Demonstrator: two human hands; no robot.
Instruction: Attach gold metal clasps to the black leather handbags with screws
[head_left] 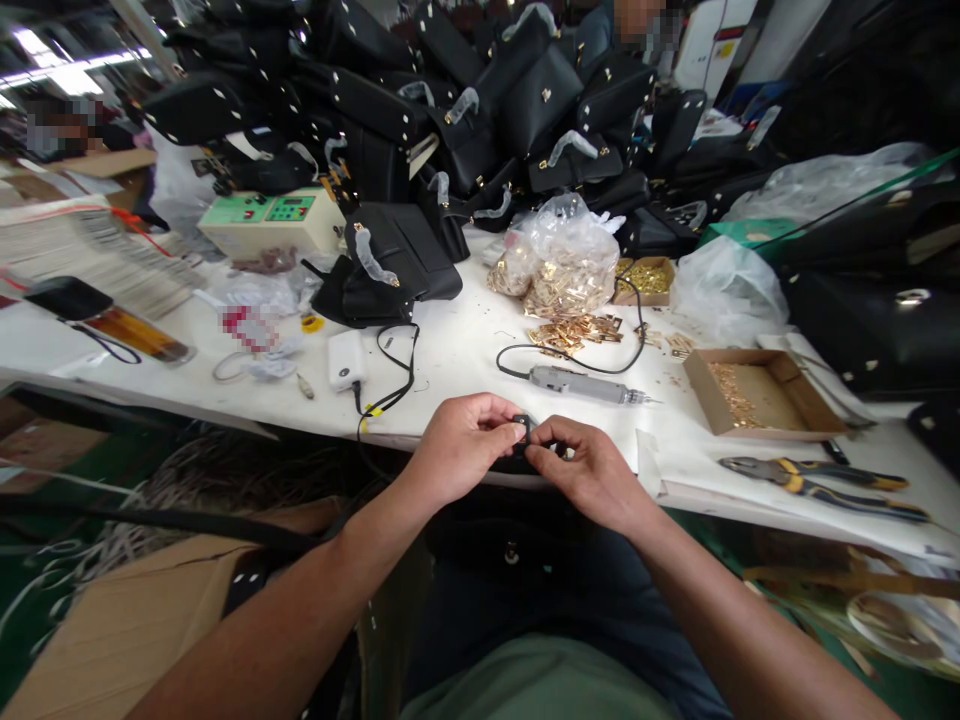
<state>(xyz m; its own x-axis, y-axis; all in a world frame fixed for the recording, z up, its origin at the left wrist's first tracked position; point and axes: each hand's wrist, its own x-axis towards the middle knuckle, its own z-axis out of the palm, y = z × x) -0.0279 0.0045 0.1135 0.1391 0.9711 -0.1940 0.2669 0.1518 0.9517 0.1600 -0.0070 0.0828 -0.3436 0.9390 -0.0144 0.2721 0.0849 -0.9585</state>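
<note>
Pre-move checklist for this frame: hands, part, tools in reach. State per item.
1. Both hands on the part: ok. Left hand and right hand pinch a small black part between the fingertips at the table edge.
2. Grip firm: cannot tell; the fingers hide most of the part.
3. Electric screwdriver in reach: ok, lying on the table just beyond the hands, cord attached.
4. Pliers in reach: ok, lying to the right, untouched.
5. Gold fittings supply: ok, loose pile and bag behind the screwdriver.
6. Box of small gold pieces: ok, open, to the right.
</note>
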